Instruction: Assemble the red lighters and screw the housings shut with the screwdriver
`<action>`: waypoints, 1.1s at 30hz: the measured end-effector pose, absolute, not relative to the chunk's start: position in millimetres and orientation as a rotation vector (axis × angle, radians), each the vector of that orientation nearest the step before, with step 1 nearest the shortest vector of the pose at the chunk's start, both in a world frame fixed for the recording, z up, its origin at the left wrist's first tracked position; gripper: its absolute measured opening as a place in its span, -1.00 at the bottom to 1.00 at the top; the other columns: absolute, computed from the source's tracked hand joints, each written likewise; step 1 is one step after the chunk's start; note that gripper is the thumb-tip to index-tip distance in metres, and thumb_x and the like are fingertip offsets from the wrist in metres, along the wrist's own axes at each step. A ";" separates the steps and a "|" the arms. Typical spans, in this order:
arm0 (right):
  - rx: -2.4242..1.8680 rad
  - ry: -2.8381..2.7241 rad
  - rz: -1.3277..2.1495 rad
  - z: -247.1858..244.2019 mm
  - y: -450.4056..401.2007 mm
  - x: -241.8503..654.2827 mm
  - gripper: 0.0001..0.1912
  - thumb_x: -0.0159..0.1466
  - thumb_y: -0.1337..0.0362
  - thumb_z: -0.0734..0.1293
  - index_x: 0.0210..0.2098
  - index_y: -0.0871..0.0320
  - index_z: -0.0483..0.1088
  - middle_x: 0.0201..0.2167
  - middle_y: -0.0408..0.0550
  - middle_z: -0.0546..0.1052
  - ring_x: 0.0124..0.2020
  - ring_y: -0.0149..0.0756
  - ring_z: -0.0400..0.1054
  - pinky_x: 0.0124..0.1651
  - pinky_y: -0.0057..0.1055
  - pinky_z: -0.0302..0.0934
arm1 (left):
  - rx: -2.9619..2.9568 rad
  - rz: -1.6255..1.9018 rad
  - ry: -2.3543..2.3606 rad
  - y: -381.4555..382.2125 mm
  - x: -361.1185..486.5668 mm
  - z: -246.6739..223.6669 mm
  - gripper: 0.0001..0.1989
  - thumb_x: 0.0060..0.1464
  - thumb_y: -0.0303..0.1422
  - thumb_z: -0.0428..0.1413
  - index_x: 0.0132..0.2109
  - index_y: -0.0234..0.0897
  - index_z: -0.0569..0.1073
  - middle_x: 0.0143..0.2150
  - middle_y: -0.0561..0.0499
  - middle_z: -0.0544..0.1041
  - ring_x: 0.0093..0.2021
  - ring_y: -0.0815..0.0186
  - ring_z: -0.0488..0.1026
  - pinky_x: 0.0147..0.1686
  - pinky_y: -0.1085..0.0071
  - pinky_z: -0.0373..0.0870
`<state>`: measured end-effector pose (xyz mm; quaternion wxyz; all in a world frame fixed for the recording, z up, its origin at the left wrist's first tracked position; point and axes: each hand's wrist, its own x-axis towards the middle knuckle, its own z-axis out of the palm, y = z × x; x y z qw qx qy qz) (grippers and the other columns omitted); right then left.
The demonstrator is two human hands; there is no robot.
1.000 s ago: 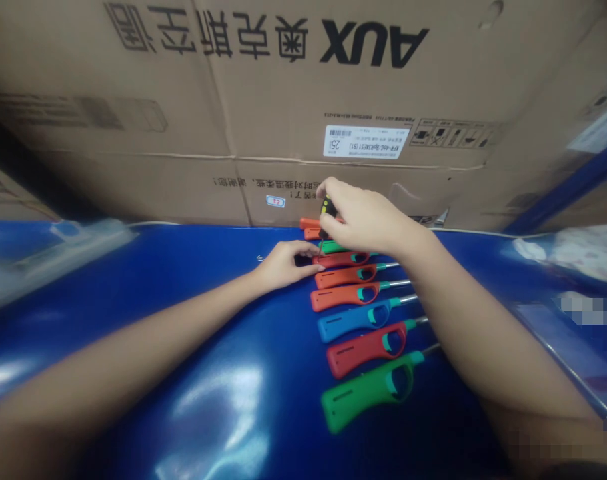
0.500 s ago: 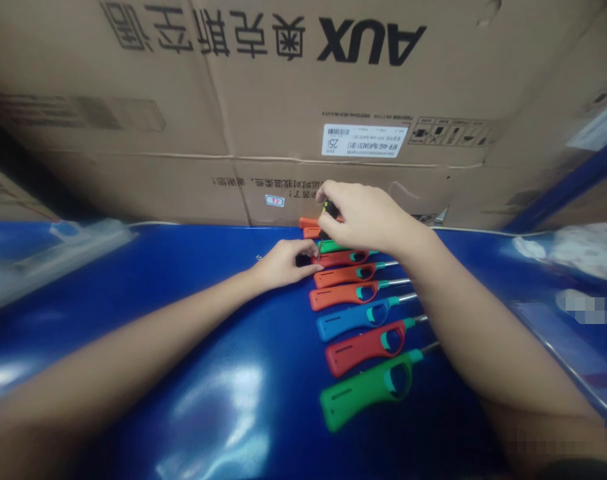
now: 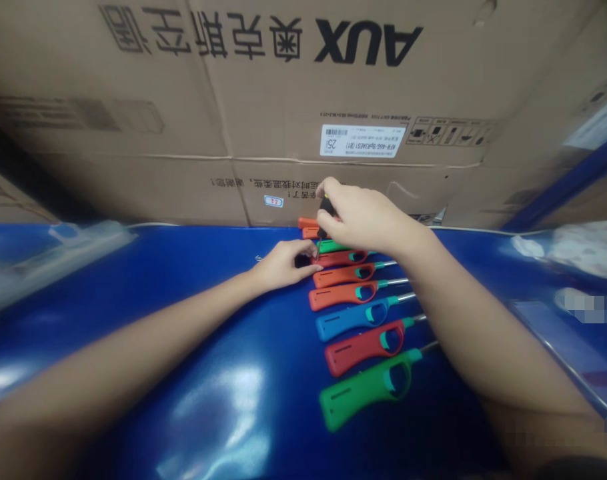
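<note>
My right hand (image 3: 366, 217) is closed around the dark handle of a screwdriver (image 3: 326, 208), held upright. Its thin shaft points down at the butt end of a red gas lighter (image 3: 339, 258). With thumb and fingertips, my left hand (image 3: 283, 265) grips that same end from the left. Where the screwdriver tip meets the lighter is too small to make out. Nearer me in the row lie orange lighters (image 3: 341, 295), a blue lighter (image 3: 351, 320), another red lighter (image 3: 363, 350) and a green lighter (image 3: 366, 397). Another green lighter (image 3: 332, 247) and orange ones lie beyond, partly hidden by my right hand.
A large cardboard box (image 3: 263, 100) stands along the back of the blue table (image 3: 183, 347). Tiny metal pieces (image 3: 259, 258) lie left of my left hand. Clear plastic (image 3: 83, 247) is at the far left, and a white patterned bag (image 3: 588, 250) at the right.
</note>
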<state>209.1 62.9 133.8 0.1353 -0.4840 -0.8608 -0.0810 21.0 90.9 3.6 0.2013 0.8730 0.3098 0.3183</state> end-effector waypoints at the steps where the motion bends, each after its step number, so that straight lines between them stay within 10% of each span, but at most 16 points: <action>1: -1.403 -2.496 -0.251 133.8 62.9 209.0 -0.63 0.38 0.12 0.16 0.02 0.22 0.35 -0.17 0.15 0.60 -0.25 -0.03 0.48 -0.31 -0.28 0.19 | 2.438 0.890 0.863 90.9 21.0 3.6 -0.84 0.13 -0.27 0.22 -0.22 -0.27 0.47 -0.25 -0.01 0.59 -0.23 0.24 0.54 -0.18 0.35 0.43; 33: -1.415 -2.487 -0.269 135.0 60.9 206.4 -0.58 0.38 0.11 0.14 0.05 0.25 0.39 -0.19 0.17 0.61 -0.21 0.03 0.49 -0.26 -0.22 0.22 | 2.431 0.907 0.865 90.2 21.0 1.8 -0.84 0.13 -0.28 0.22 -0.21 -0.28 0.46 -0.25 -0.02 0.59 -0.23 0.23 0.54 -0.16 0.33 0.47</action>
